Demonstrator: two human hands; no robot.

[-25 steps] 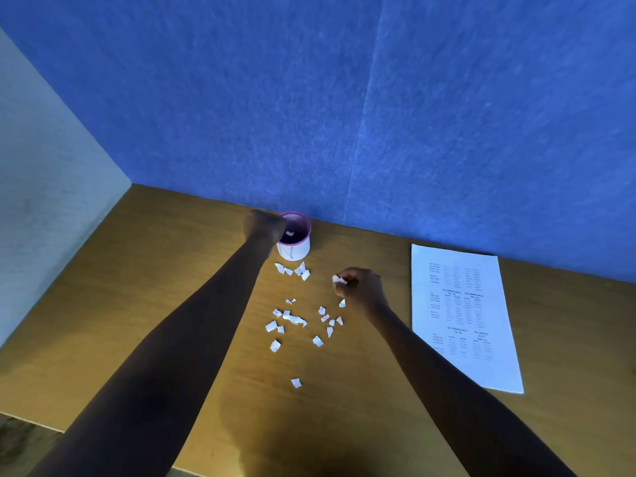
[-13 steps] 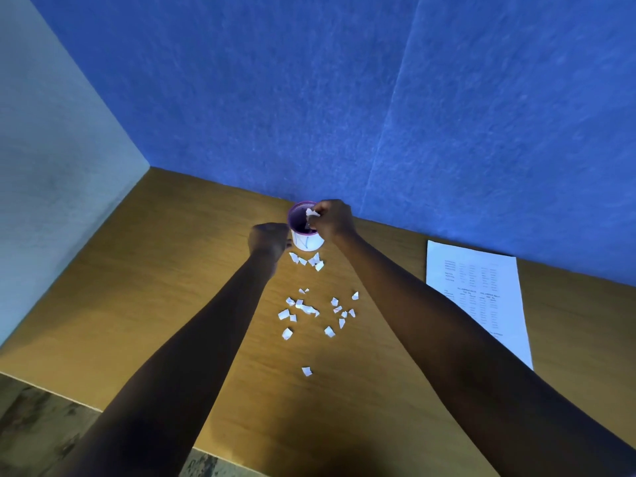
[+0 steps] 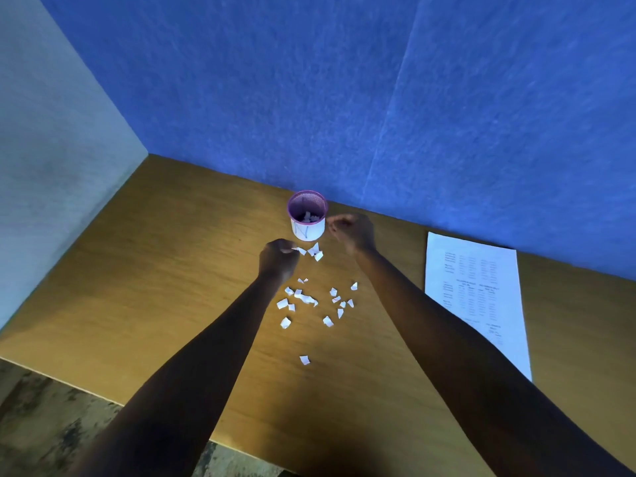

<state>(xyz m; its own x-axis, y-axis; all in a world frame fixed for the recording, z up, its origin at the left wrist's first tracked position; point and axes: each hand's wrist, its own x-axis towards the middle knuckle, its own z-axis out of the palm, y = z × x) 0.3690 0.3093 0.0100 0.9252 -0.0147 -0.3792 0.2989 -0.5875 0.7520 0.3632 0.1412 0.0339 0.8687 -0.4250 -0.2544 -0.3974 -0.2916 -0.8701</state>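
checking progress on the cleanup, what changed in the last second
The right hand carried a paper scrap from the table to the cup and has drawn back to its right, apparently empty. The left hand left the cup and came down to the loose scraps in front of it, pinching one scrap. Cup, remaining scraps and printed sheet stayed put.

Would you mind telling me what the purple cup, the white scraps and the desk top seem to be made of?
The cup is probably purple metal mesh, given the fine grid inside, with a white paper band outside. The scraps look like thin matte paper, with torn, curling edges. The desk top is wood or wood-look laminate, with low sheen and streaky grain.
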